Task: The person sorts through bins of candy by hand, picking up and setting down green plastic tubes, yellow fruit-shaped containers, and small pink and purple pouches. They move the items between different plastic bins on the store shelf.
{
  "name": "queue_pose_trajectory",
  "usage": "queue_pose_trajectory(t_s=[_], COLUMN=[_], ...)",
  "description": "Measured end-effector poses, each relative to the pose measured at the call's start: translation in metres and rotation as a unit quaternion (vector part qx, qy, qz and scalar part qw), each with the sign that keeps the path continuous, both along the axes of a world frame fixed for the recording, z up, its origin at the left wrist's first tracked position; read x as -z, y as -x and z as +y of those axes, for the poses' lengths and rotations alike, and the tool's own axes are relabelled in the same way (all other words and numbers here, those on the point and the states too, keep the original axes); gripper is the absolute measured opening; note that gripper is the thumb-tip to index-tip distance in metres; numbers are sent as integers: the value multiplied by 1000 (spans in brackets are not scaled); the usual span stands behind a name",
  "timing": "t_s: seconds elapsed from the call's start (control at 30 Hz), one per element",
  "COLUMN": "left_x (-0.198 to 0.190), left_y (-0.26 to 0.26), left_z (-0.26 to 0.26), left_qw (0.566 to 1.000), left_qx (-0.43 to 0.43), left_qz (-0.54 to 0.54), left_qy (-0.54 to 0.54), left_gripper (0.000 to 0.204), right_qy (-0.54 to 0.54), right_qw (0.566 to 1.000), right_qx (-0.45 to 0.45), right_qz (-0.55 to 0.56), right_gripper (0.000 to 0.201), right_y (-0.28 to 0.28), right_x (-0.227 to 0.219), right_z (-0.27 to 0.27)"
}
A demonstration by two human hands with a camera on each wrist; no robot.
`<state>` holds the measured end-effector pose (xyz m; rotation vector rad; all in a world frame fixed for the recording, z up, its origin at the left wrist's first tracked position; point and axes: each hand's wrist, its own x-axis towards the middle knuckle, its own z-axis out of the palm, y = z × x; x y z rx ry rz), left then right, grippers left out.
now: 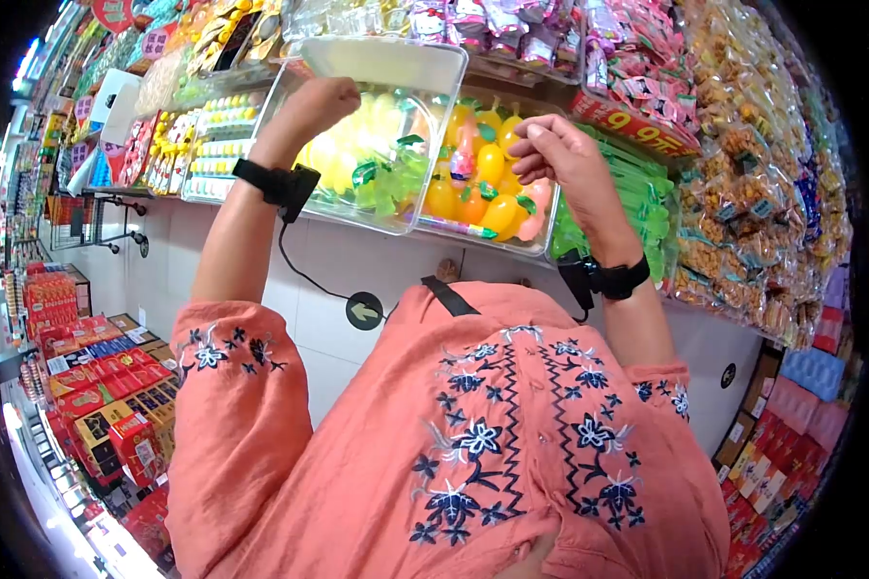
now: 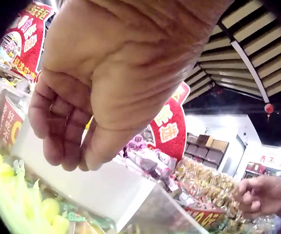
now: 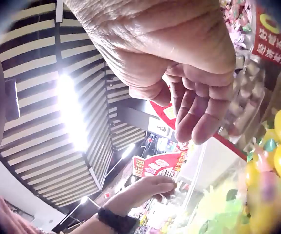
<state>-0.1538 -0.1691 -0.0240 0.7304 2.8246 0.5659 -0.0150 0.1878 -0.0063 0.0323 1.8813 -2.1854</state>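
Observation:
In the head view my left hand hangs over a clear bin of pale yellow and green items. Its fingers curl loosely with nothing between them, as the left wrist view also has the hand. My right hand is above the right side of the neighbouring bin, which holds yellow mango-shaped items, a pink one and green leaves. Loosely bent fingers, holding nothing, show on that hand in the right wrist view. The hands are apart.
Green packaged items lie right of the bins, with bagged snacks beyond. A red price sign stands behind. Egg-like items fill trays at left. Red boxes and a cart are farther left.

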Motion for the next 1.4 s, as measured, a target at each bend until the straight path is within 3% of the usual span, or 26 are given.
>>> queue_pose_trajectory(t_s=[0.13, 0.27, 0.33, 0.53, 0.67, 0.8, 0.87, 0.97, 1.07, 1.17, 1.23, 1.4], left_x=[26, 55, 47, 69, 74, 49, 43, 16, -35, -74, -92, -105], left_y=[3, 4, -6, -1, 3, 6, 15, 22, 20, 4, -9, -38], left_z=[4, 14, 14, 19, 21, 24, 13, -4, -14, -4, 10, 39], left_qw=[990, 968, 965, 951, 943, 939, 951, 966, 977, 992, 989, 961], left_qx=[111, 128, 170, 203, 201, 216, 231, 186, 183, 101, 83, 83], left_qz=[-37, -85, -64, -41, -109, -131, -56, 45, 96, -43, -77, -179], left_qy=[85, 197, 188, 228, 242, 235, 199, 174, 59, -55, -93, -193], left_gripper=[19, 19, 18, 15, 19, 21, 18, 14, 15, 16, 18, 21], right_qy=[8, 16, 12, 8, -2, -17, -11, 1, 8, 35, 54, 164], right_qw=[1000, 999, 999, 1000, 999, 999, 999, 1000, 1000, 999, 998, 985], right_qx=[-28, -41, -39, -28, -33, -41, -38, -13, 5, 6, -3, 12], right_qz=[-2, 1, -4, -4, -20, -22, -16, -9, -4, 12, 24, 60], right_gripper=[26, 25, 25, 26, 27, 28, 27, 25, 27, 34, 47, 56], right_y=[6, 15, 14, 21, 24, 28, 31, 34, 35, 39, 41, 44], right_x=[-8, 1, -6, 4, -2, -3, 1, 2, -5, -12, -19, -35], right_z=[-27, -44, -51, -55, -62, -64, -62, -61, -63, -65, -67, -62])
